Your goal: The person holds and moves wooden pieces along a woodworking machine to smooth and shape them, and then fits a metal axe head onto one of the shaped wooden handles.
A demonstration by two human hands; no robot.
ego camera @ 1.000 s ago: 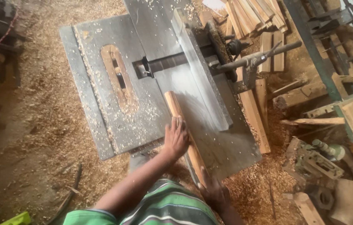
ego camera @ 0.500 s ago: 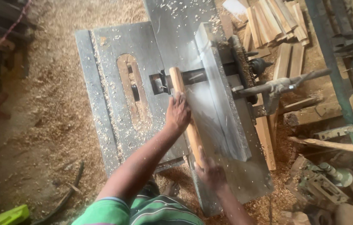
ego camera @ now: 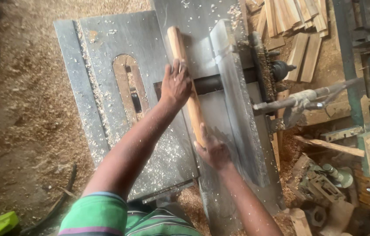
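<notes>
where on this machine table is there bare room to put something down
Bare metal lies on the machine table left of the slot, though dusted with shavings. It is crowded between the slot and the fence, where both hands hold the wooden piece.

Both hands press a round wooden stick (ego camera: 185, 74) flat on a grey machine table (ego camera: 119, 39): left hand (ego camera: 175, 85) mid-stick, right hand (ego camera: 213, 150) at its near end.
</notes>
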